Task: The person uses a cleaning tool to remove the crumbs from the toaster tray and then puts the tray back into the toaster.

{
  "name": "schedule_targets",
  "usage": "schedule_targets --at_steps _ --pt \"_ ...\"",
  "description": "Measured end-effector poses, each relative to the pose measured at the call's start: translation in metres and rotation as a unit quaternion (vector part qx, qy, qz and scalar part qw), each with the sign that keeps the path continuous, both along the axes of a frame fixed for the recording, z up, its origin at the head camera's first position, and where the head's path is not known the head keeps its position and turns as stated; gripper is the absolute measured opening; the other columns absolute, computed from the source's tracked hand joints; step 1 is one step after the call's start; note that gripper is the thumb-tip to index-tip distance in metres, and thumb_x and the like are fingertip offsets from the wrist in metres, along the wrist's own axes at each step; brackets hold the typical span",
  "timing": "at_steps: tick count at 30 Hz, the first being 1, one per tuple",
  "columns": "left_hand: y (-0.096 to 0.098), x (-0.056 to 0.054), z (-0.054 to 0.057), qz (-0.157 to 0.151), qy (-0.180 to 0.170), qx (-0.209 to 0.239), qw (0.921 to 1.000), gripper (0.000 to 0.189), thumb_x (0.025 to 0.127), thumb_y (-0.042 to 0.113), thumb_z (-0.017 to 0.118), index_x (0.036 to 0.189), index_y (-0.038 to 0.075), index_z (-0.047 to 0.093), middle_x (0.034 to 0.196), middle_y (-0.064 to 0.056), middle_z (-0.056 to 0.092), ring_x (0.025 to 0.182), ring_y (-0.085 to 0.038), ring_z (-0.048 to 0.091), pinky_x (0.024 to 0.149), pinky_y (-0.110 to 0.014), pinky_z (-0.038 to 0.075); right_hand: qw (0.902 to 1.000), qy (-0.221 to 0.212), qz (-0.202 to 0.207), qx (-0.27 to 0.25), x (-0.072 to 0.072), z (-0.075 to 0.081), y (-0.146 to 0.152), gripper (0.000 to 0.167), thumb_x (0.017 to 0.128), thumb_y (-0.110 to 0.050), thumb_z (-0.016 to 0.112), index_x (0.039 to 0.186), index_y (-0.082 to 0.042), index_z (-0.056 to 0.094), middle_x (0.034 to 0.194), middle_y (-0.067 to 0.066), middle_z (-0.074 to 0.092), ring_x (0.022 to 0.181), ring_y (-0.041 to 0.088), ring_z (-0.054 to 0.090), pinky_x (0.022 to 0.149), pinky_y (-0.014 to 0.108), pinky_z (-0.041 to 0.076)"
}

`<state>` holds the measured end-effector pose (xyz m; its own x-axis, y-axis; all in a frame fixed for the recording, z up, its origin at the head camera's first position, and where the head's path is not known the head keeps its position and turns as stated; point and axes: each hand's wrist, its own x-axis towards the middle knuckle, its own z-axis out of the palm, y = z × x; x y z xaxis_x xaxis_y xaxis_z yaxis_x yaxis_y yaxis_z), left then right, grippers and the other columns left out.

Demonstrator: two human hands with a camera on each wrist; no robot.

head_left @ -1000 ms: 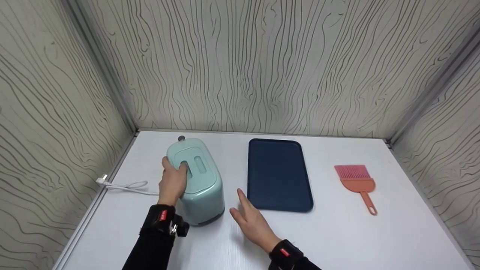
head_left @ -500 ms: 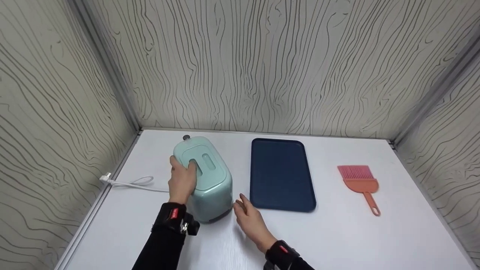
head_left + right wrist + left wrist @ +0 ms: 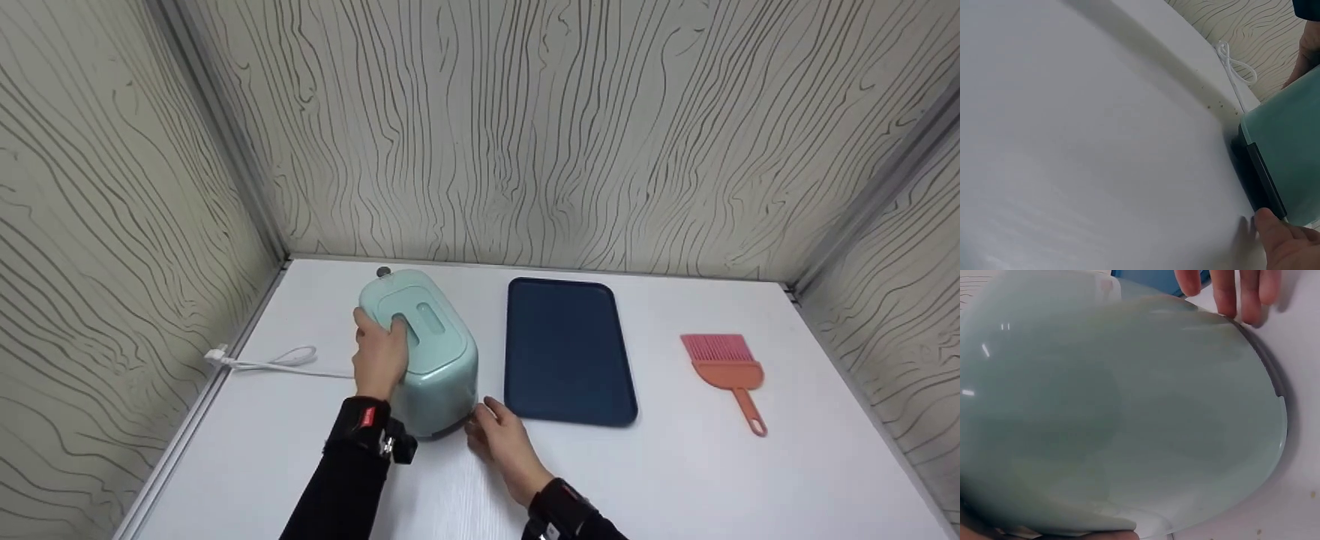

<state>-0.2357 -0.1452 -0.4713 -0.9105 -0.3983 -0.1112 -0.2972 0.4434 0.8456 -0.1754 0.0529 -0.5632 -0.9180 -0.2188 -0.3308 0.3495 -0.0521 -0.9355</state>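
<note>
A mint-green toaster (image 3: 442,397) with two oblong recesses in its top stands at the left of the white table. My left hand (image 3: 380,360) grips its upper left side, the thumb in one recess and the other fingers down the far side, partly hidden. Close to the toaster's near right base corner is my right hand (image 3: 506,450), its fingers slightly bent. In the right wrist view the thumb (image 3: 1269,225) lies by the end of a dark strip (image 3: 1266,180) along the toaster's base. From the left wrist view, several right-hand fingers (image 3: 1249,298) reach along the base edge.
A dark blue tray (image 3: 570,352) lies just right of the toaster. Farther right is an orange brush (image 3: 727,373) with pink bristles. A white power cord (image 3: 277,365) runs left to the table's edge. Small crumbs (image 3: 1209,107) dot the table beside the toaster.
The toaster has shifted slightly right in my left hand's grip. My right hand has come in against its base corner, its fingers bending from a straighter spread. The whole view has drifted a little.
</note>
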Motion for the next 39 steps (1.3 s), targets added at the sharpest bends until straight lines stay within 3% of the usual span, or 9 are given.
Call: schedule_targets --at_steps 9,19,39 --pt "0.004 -0.005 -0.002 0.018 -0.002 0.004 0.9998 0.078 0.104 0.038 0.039 0.160 0.002 -0.002 0.153 -0.034 0.034 0.129 -0.057 0.047 0.105 -0.065 0.041 0.9963 -0.023 0.006 -0.083 0.000 -0.003 -0.004 0.066 0.112 -0.027 0.037 0.154 0.017 0.012 0.148 0.038 0.041 0.138 0.044 0.047 0.111 0.048 0.045" --pt "0.009 -0.009 -0.001 0.030 -0.010 0.021 0.9993 0.079 0.105 0.040 0.039 0.161 0.005 -0.004 0.156 -0.031 0.031 0.130 -0.056 0.046 0.106 -0.064 0.040 0.9871 -0.074 -0.036 -0.137 -0.004 -0.006 -0.007 0.065 0.111 -0.029 0.042 0.153 0.015 0.019 0.141 0.033 0.053 0.133 0.038 0.054 0.111 0.047 0.045" --pt "0.018 -0.021 -0.005 0.055 -0.004 0.026 0.9981 0.077 0.104 0.043 0.037 0.161 0.010 -0.003 0.157 -0.029 0.031 0.124 -0.056 0.051 0.102 -0.064 0.043 0.9746 -0.063 -0.025 -0.214 -0.009 -0.017 -0.013 0.071 0.112 -0.036 0.036 0.149 0.022 0.020 0.149 0.042 0.036 0.139 0.046 0.044 0.116 0.050 0.038"
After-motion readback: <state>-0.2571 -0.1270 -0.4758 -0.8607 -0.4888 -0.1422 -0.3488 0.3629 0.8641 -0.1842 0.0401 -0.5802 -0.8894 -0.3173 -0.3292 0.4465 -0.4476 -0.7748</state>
